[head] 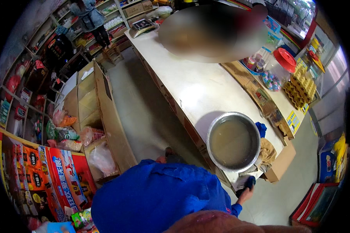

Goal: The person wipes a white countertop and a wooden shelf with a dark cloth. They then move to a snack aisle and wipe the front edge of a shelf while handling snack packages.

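Observation:
My right hand [245, 195], at the end of a blue sleeve, grips a dark cloth [249, 183] at the near corner of the white counter [189, 90]. A round metal basin [210, 139] stands on the counter just beyond that hand, holding cloudy, brownish water [233, 142]. A crumpled blue cloth [261, 129] and a tan cloth [267, 151] lie against the basin's right side. My left hand is out of view. My blue-clad torso [157, 192] fills the lower middle.
A clear jar with a red lid [284, 60] and stacked egg trays [300, 84] stand along the counter's right side. A scale [143, 26] sits at its far end. Left are cardboard compartments [110, 128] with bagged goods. Someone [89, 17] stands by the back shelves. A blurred patch hides part of the counter.

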The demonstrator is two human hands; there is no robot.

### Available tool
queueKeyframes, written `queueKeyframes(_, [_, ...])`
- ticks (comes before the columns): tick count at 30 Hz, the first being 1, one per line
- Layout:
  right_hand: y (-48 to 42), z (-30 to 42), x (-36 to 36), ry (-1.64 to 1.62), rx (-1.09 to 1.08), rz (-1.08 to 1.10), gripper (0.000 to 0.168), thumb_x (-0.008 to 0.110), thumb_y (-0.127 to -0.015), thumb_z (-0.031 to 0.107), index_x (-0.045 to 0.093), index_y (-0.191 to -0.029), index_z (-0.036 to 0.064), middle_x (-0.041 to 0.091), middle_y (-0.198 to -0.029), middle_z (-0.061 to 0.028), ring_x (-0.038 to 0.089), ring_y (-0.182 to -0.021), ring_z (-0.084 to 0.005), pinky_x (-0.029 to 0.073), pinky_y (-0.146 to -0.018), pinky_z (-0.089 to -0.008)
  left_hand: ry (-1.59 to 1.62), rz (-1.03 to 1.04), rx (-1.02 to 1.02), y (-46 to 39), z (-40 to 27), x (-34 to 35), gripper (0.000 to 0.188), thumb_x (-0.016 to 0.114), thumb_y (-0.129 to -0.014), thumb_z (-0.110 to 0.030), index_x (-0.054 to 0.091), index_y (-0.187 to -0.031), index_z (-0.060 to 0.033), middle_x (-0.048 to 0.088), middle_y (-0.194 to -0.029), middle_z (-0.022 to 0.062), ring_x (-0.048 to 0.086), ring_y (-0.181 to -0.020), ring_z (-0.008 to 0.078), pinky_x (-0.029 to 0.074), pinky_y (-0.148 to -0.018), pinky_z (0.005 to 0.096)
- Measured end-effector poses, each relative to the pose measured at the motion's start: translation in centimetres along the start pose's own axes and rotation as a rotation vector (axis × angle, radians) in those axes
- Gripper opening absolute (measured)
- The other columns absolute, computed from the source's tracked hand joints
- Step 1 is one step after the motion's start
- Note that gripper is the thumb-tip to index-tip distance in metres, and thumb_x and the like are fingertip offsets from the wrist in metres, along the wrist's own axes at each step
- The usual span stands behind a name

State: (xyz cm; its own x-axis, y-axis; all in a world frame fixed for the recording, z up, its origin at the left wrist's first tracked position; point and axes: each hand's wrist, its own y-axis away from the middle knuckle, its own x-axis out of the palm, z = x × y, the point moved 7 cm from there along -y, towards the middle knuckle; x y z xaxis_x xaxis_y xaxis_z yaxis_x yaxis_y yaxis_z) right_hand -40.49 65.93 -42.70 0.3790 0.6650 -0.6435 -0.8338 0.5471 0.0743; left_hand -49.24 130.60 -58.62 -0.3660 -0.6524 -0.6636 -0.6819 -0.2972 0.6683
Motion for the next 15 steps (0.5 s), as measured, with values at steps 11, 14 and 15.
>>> queueKeyframes(11, [6.6,37.9,5.2,-0.368,-0.453,-0.068,0.051,0.049,-0.085,-0.001,0.049,-0.135,0.003,0.052,-0.135,-0.0132,0.049,-0.122,-0.0239,0.034,-0.106,-0.0345,0.027,-0.029,0.108,-5.5,12.8,-7.3,0.039,0.058,-0.083,-0.032,0.063,-0.115,-0.0108,0.065,-0.114,0.0148,0.058,-0.108,0.0366,0.050,-0.088,0.0440])
queueKeyframes(14, [9.2,44.6,15.8,-0.425,-0.520,0.237,0.051,0.048,-0.083,-0.003,0.050,-0.134,0.000,0.052,-0.135,-0.0139,0.048,-0.124,-0.0237,0.034,-0.107,-0.0337,-0.020,-0.203,0.139,-5.4,16.2,-10.5,0.036,0.057,-0.084,-0.030,0.063,-0.113,-0.0098,0.066,-0.111,0.0149,0.059,-0.105,0.0370,0.052,-0.085,0.0439])
queueKeyframes(15, [9.7,45.0,19.5,-0.439,-0.523,0.327,0.050,0.049,-0.083,-0.003,0.050,-0.133,-0.001,0.052,-0.135,-0.0137,0.048,-0.125,-0.0237,0.034,-0.107,-0.0336,0.020,-0.174,0.131,-6.0,16.7,-11.3,0.038,0.058,-0.083,-0.030,0.063,-0.114,-0.0091,0.066,-0.110,0.0149,0.060,-0.105,0.0364,0.052,-0.085,0.0436])
